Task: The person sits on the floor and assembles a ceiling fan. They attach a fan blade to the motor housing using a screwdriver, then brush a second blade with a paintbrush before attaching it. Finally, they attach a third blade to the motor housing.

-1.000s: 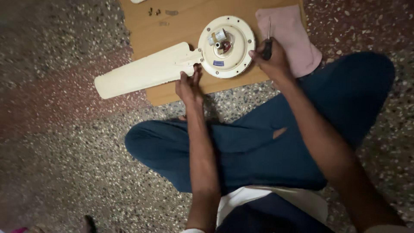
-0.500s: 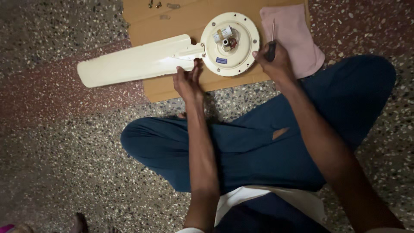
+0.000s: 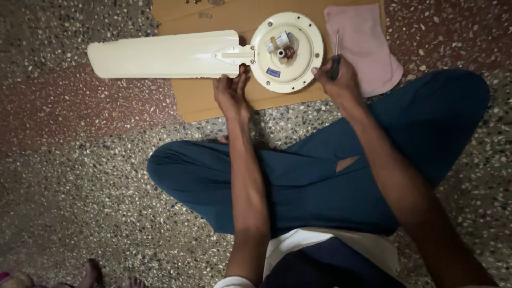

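Observation:
A cream ceiling fan motor housing [image 3: 288, 50] lies on a brown cardboard sheet [image 3: 197, 101], with one cream blade [image 3: 160, 53] attached and pointing left. My left hand [image 3: 230, 95] rests with its fingertips on the housing's lower left rim, by the blade bracket [image 3: 234, 53]. My right hand [image 3: 337, 80] touches the housing's right rim and grips a screwdriver [image 3: 335, 56] with its shaft pointing up.
A pink cloth [image 3: 362, 45] lies on the cardboard's right end. Small screws [image 3: 194, 2] sit at the cardboard's top edge. My crossed legs in blue trousers [image 3: 320, 181] fill the middle, on speckled terrazzo floor [image 3: 80, 186]. Another person's toes [image 3: 93, 272] show bottom left.
The fan has turned so the blade has swung from slanting down-left to nearly level. Both hands stayed on the housing's rim.

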